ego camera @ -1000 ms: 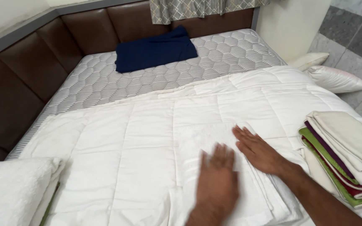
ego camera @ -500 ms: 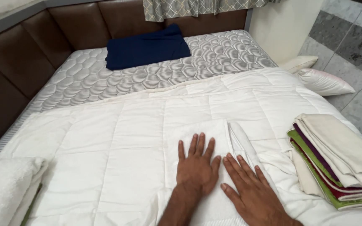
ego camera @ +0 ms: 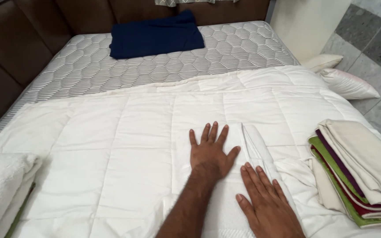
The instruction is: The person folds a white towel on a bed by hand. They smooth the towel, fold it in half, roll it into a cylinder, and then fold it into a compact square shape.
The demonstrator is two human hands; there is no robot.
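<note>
Left hand: your grip open, palm flat on folded white cotton towel.
Right hand: open, flat, nearer you.
Towel axis: runs away from you.

No packages, labels, signs or screens are visible.

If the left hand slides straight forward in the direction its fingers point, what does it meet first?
The left hand lies flat on a folded white cloth, fingers pointing up the bed. Past the cloth's far edge it would cross only the white quilt, then probably the quilt's top edge and the grey patterned mattress. Nothing else lies in that line.
</note>
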